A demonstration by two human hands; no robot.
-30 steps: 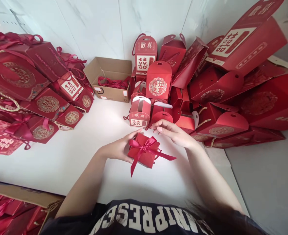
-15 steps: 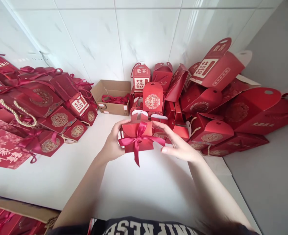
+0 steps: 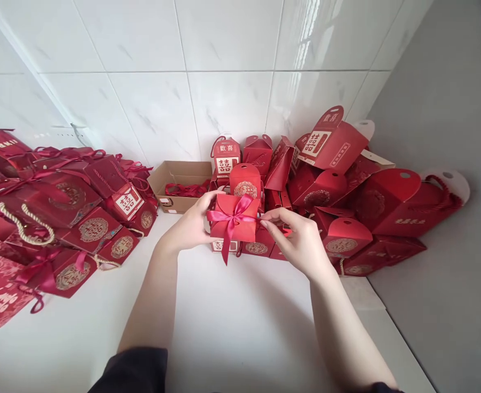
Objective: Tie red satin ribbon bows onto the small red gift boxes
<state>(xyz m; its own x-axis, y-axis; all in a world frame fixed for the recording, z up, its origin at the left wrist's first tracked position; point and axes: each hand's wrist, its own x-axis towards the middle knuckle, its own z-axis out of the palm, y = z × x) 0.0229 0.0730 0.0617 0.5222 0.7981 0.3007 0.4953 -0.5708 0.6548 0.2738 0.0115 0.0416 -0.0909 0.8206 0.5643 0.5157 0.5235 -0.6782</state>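
Left hand [image 3: 188, 222]: wrapped around the left side of a small red gift box [image 3: 244, 232], thumb below, fingers above.
Right hand [image 3: 304, 237]: thumb and forefinger pinched together on the right-hand end of the bow [image 3: 232, 218].
Hands: apart, one at each side of the box.
Gift box: held above the white table [image 3: 240, 327], toward its back edge; the bow sits across it, one tail hanging down the side facing the person.
Back edge, left of middle: an open cardboard carton [image 3: 185, 204] with red ribbons [image 3: 187, 189] inside.
Back edge, middle to right corner: a heap of red boxes [image 3: 312, 185], several with rounded flaps standing up.
Left part of table: a stack of darker red boxes [image 3: 52, 199], many with bows, some with rope handles [image 3: 38, 236].
Behind table: a tiled wall [image 3: 142, 43].
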